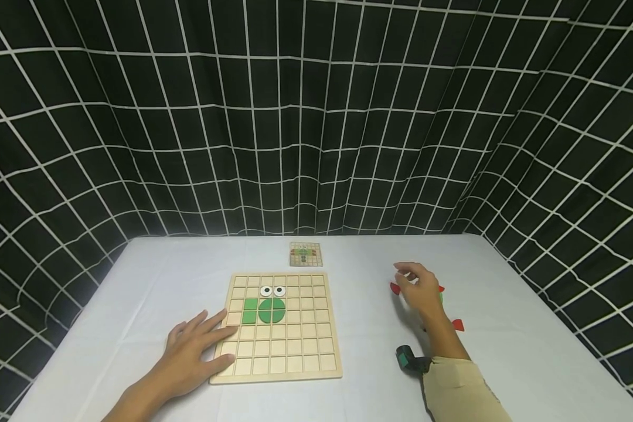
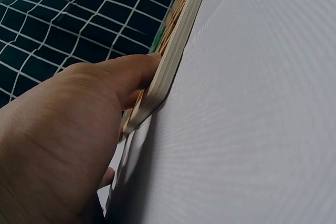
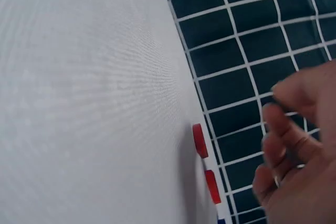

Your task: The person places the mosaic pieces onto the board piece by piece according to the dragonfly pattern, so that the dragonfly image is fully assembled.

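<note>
A wooden grid board (image 1: 295,349) lies on the white table. Its cells hold two white eye pieces (image 1: 266,291), green square pieces (image 1: 249,316) and green quarter pieces (image 1: 265,316) forming a circle. Spread fingers of my left hand (image 1: 192,351) rest on the board's left edge; in the left wrist view the thumb touches the rim (image 2: 170,66). Over at the right, my right hand (image 1: 421,293) hovers above loose pieces, its fingers loosely bent and holding nothing visible. Red pieces (image 1: 458,324) and a green piece (image 1: 441,298) show around it, others hidden beneath.
Behind the board lies a small pattern card (image 1: 306,262) with a similar grid design. A black wrist camera (image 1: 405,357) is strapped by the right sleeve (image 1: 461,390). Dark curtains with white grid lines (image 1: 295,117) surround the table (image 1: 369,328).
</note>
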{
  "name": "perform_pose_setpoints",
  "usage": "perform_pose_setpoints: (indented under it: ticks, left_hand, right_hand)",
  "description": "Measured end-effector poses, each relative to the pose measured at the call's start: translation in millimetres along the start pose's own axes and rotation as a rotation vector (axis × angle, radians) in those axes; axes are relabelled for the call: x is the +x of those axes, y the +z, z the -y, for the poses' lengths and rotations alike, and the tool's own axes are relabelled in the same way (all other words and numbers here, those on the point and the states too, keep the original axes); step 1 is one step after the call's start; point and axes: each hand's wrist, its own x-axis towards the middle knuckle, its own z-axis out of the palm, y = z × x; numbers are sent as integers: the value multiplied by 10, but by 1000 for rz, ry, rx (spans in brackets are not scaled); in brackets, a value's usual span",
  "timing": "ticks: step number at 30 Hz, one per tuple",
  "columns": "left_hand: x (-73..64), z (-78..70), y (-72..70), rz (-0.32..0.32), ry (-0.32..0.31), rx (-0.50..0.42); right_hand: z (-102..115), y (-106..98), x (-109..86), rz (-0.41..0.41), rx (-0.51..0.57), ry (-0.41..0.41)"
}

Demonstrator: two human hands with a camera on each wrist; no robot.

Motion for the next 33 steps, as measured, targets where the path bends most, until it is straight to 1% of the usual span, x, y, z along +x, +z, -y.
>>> perform_pose_setpoints:
  ticks: [2,7,11,14,19,25,28,33]
  left_hand:
    - [0,-7,-3,1,0,0]
    - [4,-15,-22,5,-3,-2]
    - [7,-10,-20,9,-6,-3]
    - [7,-8,-13,9,-7,-2]
    - [7,-13,-5,12,-8,-7]
    - [4,-15,-9,17,-16,-14]
    - [7,-12,-6,17,-15,-12]
    - [3,-5,3,12,-8,-6]
  right_hand:
    - [-52,7,4,29,-51,26]
    - [-154,46,8,104,-195,10]
    - [-169,69,1,171,-254,46]
    - [-160,77,-10,199,-262,64]
    - [-128,78,-29,238,-271,57]
    - [-99,89,-28,283,-316,84]
    - [-103,95,-15,293,-327,110]
    - [-113,95,-4,291,-332,120]
